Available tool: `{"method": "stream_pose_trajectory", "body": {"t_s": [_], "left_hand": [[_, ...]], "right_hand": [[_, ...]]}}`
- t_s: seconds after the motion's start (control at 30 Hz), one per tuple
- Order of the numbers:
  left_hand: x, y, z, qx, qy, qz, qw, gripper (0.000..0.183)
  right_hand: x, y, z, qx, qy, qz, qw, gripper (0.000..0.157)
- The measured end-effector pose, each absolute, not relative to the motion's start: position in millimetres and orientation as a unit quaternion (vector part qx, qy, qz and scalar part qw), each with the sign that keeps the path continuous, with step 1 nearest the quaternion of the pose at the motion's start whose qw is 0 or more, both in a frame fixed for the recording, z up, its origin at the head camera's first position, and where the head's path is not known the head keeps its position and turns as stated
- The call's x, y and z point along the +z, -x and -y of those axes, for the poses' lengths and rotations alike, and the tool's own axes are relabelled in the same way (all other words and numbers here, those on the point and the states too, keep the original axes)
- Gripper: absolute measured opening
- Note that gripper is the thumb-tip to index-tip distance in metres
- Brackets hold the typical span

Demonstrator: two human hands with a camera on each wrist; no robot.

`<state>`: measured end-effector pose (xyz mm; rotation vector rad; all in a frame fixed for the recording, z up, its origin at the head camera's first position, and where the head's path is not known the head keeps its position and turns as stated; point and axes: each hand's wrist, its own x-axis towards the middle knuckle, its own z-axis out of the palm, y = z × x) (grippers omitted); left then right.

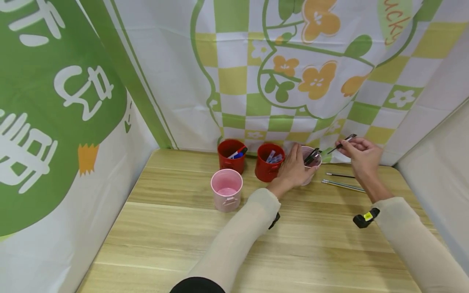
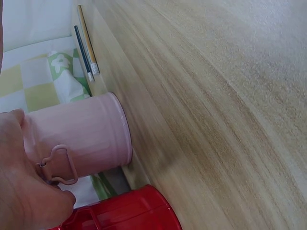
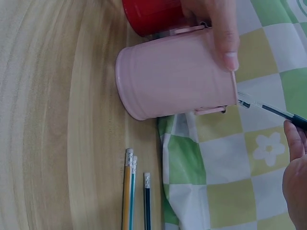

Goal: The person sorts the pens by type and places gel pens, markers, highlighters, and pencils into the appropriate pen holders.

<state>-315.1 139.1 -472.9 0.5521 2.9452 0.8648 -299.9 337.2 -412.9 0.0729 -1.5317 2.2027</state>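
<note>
My left hand (image 1: pixel 293 170) grips the rim of a small pink bucket (image 3: pixel 172 76) at the back of the table, thumb on the near side. Several dark pens (image 1: pixel 311 156) stand in this bucket. To its right, my right hand (image 1: pixel 365 158) pinches a clear-barrelled pen (image 1: pixel 343 143) with a black end, its other end slanting down toward the bucket's mouth. Below that hand on the table lie a black pencil (image 3: pixel 147 201), a yellow pencil (image 3: pixel 126 196) and a blue-green pencil (image 3: pixel 133 187), each with a white eraser end.
Left of the gripped bucket stand a red bucket (image 1: pixel 264 173) with clear small items and another red bucket (image 1: pixel 231 166) with red and blue markers. An empty pink bucket (image 1: pixel 221 202) stands in front. A patterned cloth (image 1: pixel 234 81) hangs behind the wooden table (image 1: pixel 165 228).
</note>
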Motion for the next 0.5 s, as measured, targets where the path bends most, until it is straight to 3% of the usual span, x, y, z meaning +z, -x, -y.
{"method": "stream_pose_trajectory", "body": {"t_s": [0.5], "left_hand": [[-473.9,315.9,-139.6,0.275,-0.180,-0.944,0.004,0.101]], "right_hand": [[-427.7,304.8,-330.5,0.796,-0.023,0.565,0.214,0.010]]}}
